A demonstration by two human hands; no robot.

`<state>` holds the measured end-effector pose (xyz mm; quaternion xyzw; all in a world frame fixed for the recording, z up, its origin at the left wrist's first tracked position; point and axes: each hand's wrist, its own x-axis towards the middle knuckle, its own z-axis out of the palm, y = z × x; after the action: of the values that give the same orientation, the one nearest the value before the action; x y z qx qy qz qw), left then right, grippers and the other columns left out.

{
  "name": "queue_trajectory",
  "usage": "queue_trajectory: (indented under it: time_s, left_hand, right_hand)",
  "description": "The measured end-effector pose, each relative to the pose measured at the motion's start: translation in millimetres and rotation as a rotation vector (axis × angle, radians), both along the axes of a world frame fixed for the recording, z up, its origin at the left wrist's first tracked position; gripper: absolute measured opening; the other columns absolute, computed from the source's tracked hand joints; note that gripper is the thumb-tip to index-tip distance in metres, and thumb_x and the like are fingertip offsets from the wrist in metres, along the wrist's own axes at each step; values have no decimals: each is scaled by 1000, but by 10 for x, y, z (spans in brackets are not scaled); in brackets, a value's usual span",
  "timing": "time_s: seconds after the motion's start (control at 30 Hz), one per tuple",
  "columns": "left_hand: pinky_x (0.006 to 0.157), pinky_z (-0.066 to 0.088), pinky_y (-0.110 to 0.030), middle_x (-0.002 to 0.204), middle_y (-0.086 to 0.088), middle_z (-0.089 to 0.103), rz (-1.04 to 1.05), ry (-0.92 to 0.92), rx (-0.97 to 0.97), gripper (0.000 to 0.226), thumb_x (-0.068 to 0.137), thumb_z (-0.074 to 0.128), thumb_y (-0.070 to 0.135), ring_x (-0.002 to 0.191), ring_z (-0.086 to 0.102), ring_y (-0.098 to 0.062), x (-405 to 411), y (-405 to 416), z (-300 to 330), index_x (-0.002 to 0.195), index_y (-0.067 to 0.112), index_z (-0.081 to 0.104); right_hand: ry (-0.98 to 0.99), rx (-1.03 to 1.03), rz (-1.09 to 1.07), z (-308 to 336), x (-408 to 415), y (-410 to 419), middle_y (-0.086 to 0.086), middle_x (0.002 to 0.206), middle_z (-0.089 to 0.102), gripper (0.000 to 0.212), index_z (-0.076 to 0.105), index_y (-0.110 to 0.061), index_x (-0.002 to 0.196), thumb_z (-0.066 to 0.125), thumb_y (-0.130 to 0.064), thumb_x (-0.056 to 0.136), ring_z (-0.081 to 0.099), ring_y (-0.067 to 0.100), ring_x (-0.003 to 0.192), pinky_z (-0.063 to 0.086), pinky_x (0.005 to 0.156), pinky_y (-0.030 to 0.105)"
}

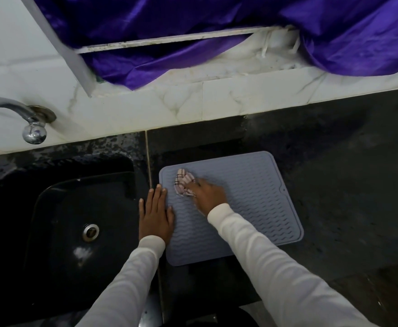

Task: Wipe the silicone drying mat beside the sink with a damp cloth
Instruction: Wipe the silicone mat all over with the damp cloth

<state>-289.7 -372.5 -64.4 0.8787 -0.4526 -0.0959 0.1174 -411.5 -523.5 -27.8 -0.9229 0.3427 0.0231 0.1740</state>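
no text, label, brand, number or sign can be read anywhere in the view. the grey mat [240, 204] carries only a raised wave pattern, and the checked cloth [183, 182] shows only stripes, no lettering.

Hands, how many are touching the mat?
2. The left hand lies flat on the mat's left edge; the right hand presses the cloth near its far-left corner.

The grey-blue mat [247, 204], rectangular with rounded corners, a raised rim and wavy ridges, lies flat and slightly askew on the dark bench just right of the sink, while the bunched pinkish plaid cloth [183, 182] rests on it near its far left corner.
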Motion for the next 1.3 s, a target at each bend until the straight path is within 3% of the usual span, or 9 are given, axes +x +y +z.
queue_trajectory:
  time_s: [0.23,0.4,0.53,0.77,0.87,1.0,1.13,1.3]
  left_hand:
    - [122,1,-46,163,8,7,13,11,-14,57,99,24,40,150,0,-11,-25,-3,-5,154,28,15]
    - [122,2,-47,163,9,8,16,20,-19,57,99,25,40,150,0,-10,-19,-1,-27,154,28,16]
    - [122,1,-47,163,9,8,13,33,-28,57,99,26,40,150,0,-10,-31,-5,-5,154,28,15]
    - [122,2,-48,163,9,6,12,33,-21,57,99,24,41,149,-2,-9,-25,-6,-2,154,28,14]
    - [122,2,-47,163,9,7,11,38,-31,57,99,25,41,150,0,-10,-16,-3,-4,154,28,16]
    - [122,1,-47,163,8,8,9,36,-34,58,99,25,42,150,1,-11,-30,-2,1,154,27,17]
    - [122,2,-47,163,7,8,9,39,-30,59,98,23,42,150,2,-12,-28,11,19,154,26,17]
    - [122,1,-47,163,5,6,1,19,4,59,99,21,43,150,0,-13,-4,9,5,155,25,13]
  right_hand:
    - [51,-29,-333,49,-711,-952,9,130,56,37,50,-27,135,41,-26,98,61,34,105,48,87,42]
    - [35,-64,-612,36,-1223,-1458,14,119,59,33,56,-18,124,52,-26,92,62,40,98,50,80,44]
    - [-10,-38,-678,-18,-1279,-1551,16,112,58,38,54,-20,126,56,-28,89,61,43,96,48,79,46]
    - [-40,-4,-785,-49,-1252,-1631,19,117,57,51,43,-21,139,55,-33,91,59,44,101,47,83,47]
    - [-55,52,-811,41,-1244,-1618,17,118,60,47,47,-25,134,55,-38,90,60,42,103,49,88,46]
    - [-167,23,-699,235,-1095,-1268,11,121,63,37,57,-21,125,56,-34,91,62,34,104,49,86,37]
    - [-245,52,-401,314,-621,-632,2,122,64,37,56,-29,129,52,-40,93,62,25,106,51,88,35]
    - [-19,-81,-46,250,170,-41,11,136,49,51,40,-28,142,54,-32,93,45,33,124,37,104,48]
